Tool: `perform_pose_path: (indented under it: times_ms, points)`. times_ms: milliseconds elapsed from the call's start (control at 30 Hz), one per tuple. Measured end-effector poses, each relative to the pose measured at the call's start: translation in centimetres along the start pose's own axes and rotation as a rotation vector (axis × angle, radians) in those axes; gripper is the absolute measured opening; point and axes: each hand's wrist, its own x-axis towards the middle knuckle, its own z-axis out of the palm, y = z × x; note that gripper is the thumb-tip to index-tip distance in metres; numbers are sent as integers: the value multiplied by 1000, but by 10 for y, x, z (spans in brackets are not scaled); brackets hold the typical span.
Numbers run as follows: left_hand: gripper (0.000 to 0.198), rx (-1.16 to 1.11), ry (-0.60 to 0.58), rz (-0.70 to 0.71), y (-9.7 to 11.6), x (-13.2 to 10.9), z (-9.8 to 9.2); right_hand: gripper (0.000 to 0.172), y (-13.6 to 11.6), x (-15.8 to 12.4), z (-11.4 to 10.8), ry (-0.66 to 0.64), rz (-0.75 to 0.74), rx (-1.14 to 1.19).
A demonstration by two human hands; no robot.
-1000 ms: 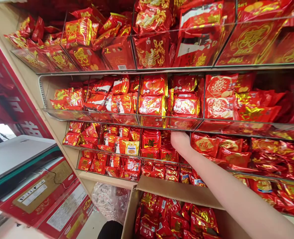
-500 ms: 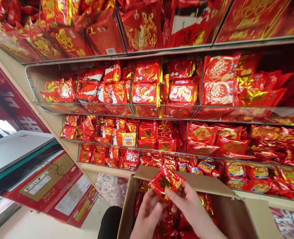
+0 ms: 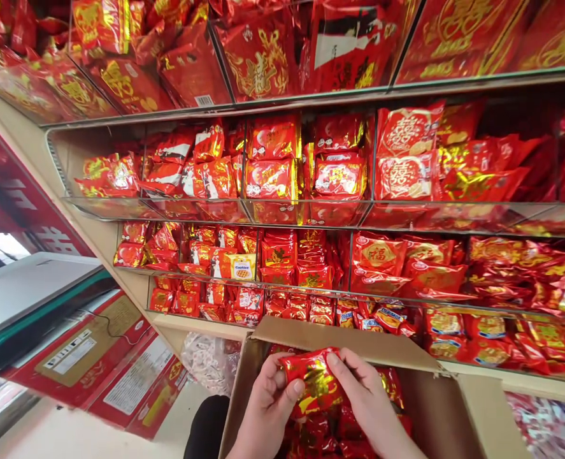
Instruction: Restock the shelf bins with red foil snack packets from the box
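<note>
A shiny red snack packet with gold print [image 3: 314, 382] is stretched between my two hands, above an open cardboard box. My left hand [image 3: 267, 405] grips its left end, thumb in front and fingers behind. The right end is pinched by my right hand [image 3: 365, 395], the thumb lying on the upper corner. Below them the cardboard box [image 3: 435, 401] holds many similar red packets [image 3: 353, 424], partly hidden by my hands and wrists. The box's back flap [image 3: 339, 338] leans toward the shelves.
Shelves with clear fronts, full of red and gold packets [image 3: 272, 178], rise ahead. At left are a red printed carton [image 3: 129, 376] and a grey-topped machine [image 3: 28, 287]. A clear bag [image 3: 210, 363] sits under the shelves, left of the box.
My left hand has closed on the packet's left end; before, it was blurred just below it. The packet has come lower and now faces me more flatly. The view has shifted slightly right.
</note>
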Motion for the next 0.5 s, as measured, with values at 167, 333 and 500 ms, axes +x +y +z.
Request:
perform_pose_path:
  times_ms: [167, 333, 500]
  points:
    - [44, 142, 121, -8, 3, -2, -7, 22, -5, -2, 2, -199, -2, -19]
    - [53, 174, 351, 129, -8, -1, -20, 26, -46, 29, -10, 205, -172, -445]
    - [54, 194, 295, 60, -52, -2, -36, 17, -88, 100, 2, 600, -245, -961]
